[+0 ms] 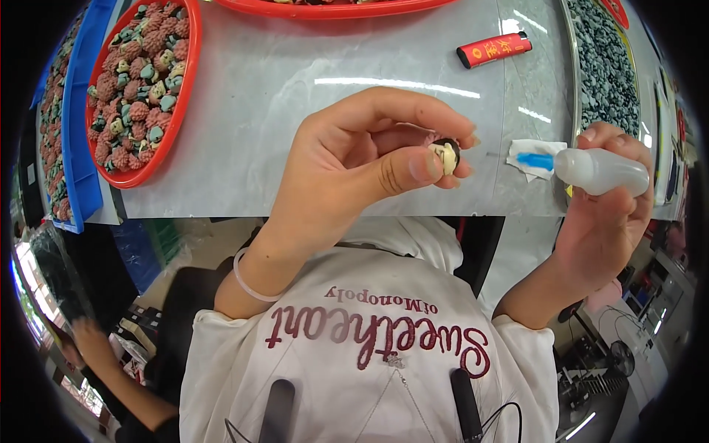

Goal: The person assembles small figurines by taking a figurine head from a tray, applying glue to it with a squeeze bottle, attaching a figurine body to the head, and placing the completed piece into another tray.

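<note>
Bead [446,155], small, dark and cream, sits pinched between thumb and fingertips of my left hand [362,159] above the grey bench [295,96]. My right hand [602,221] grasps a white glue bottle [594,171], its blue tip just right of the bead.

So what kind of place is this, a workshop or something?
Probably a small craft assembly bench. The left hand pinches a small bead-like piece, the right hand holds a squeeze bottle with a blue nozzle, and a red tray holds many similar small pieces.
</note>
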`<state>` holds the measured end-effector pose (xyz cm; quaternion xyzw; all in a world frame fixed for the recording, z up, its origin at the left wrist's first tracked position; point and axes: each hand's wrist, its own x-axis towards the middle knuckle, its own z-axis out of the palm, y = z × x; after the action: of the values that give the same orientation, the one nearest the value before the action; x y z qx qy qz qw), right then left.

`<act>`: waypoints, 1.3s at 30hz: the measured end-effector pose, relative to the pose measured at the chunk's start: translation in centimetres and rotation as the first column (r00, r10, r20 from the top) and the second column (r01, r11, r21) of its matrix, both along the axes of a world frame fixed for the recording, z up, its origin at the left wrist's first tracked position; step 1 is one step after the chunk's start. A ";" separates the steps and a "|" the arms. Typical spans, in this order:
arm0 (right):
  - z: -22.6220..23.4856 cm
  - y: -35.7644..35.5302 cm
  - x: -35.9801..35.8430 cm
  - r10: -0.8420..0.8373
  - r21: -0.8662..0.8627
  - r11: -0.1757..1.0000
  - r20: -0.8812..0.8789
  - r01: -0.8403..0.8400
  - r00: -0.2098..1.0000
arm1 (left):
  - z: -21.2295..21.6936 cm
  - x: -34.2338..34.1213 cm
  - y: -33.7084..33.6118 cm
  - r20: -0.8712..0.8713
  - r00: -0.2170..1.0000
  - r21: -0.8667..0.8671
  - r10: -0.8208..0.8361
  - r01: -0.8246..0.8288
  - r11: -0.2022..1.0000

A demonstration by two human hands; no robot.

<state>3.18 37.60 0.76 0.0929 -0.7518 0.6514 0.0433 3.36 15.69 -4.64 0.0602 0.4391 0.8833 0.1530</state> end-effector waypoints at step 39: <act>-1.5 -1.5 -1.2 -0.149 0.069 0.985 -0.102 0.157 0.984 | 0.5 -0.4 0.3 0.048 0.998 0.008 -0.046 0.046 0.999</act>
<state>1.96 36.11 -0.70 0.0678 -0.7782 0.6115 0.1259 2.95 15.96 -4.15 0.0495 0.4307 0.8822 0.1836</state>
